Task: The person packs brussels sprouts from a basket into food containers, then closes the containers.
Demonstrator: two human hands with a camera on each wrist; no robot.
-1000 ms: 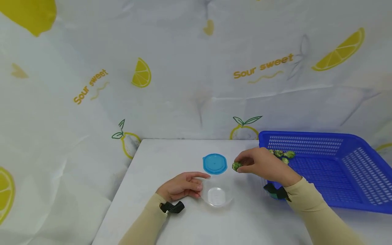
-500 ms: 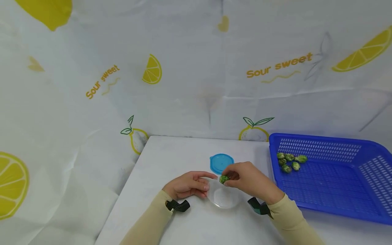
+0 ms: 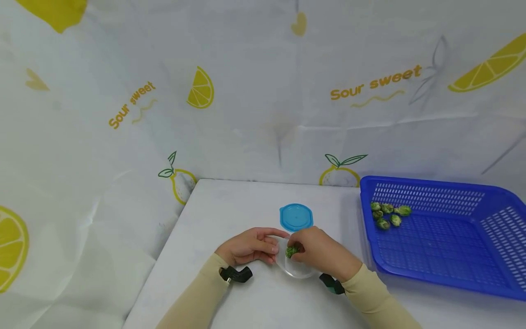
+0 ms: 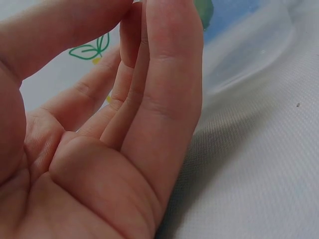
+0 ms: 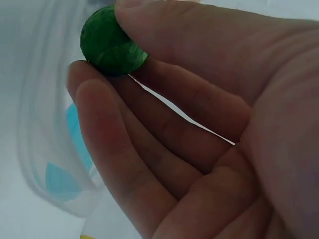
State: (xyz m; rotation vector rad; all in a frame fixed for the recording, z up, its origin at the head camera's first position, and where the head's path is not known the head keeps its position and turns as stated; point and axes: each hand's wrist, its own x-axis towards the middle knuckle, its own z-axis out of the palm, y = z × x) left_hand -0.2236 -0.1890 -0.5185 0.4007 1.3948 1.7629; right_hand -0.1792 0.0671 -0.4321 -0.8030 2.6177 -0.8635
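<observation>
A person's right hand (image 3: 320, 250) pinches a leafy green sprout (image 3: 291, 252) between thumb and fingers at the mouth of a clear bowl (image 3: 301, 272) on a white bench (image 3: 263, 308). The left hand (image 3: 249, 246), fingers loosely bent, touches the bowl's left edge; whether it grips cannot be told. A blue lid (image 3: 296, 217) lies just beyond; at right, a blue basket (image 3: 444, 256) holds more sprouts (image 3: 387, 209).

From my station I see the basket (image 3: 439, 246) on the desk's (image 3: 230, 205) right, sprouts (image 3: 387, 209) near its back-left corner; left of it, the bowl (image 3: 297, 270), with the lid (image 3: 296, 217) behind, toward the desk's back edge.
</observation>
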